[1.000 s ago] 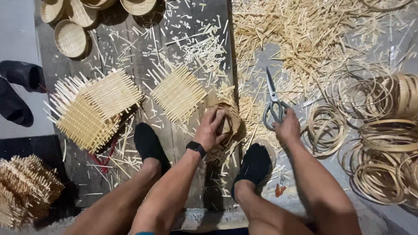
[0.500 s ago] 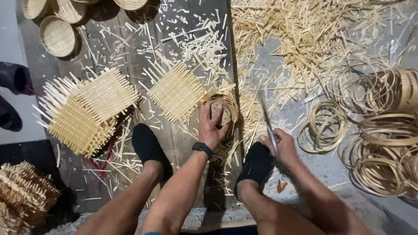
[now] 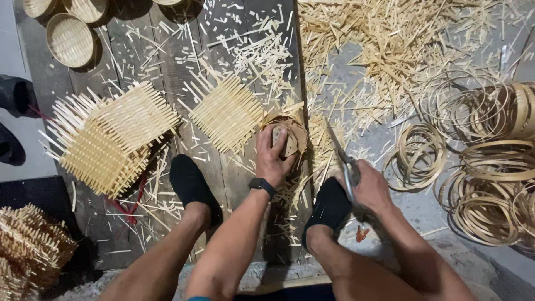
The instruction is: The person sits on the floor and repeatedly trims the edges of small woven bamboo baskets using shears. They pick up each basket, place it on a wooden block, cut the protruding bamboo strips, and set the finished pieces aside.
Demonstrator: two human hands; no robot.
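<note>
The left hand (image 3: 274,158) presses down on a small round woven bamboo basket (image 3: 291,135), fingers spread over its upturned base and curled about its edge, so the basket sits right under the palm on the dark wooden boards (image 3: 139,61). The right hand (image 3: 370,189) is closed around the handles of a pair of scissors (image 3: 341,161), blades pointing away from the wrist toward the basket (whether the blades are parted cannot be told). Just left of the held basket lies a flat woven mat (image 3: 225,114); a larger stack of mats (image 3: 108,139) sits farther left. Bamboo hoops (image 3: 490,167) lie right of the scissors hand, offcut strips (image 3: 390,44) beyond it.
</note>
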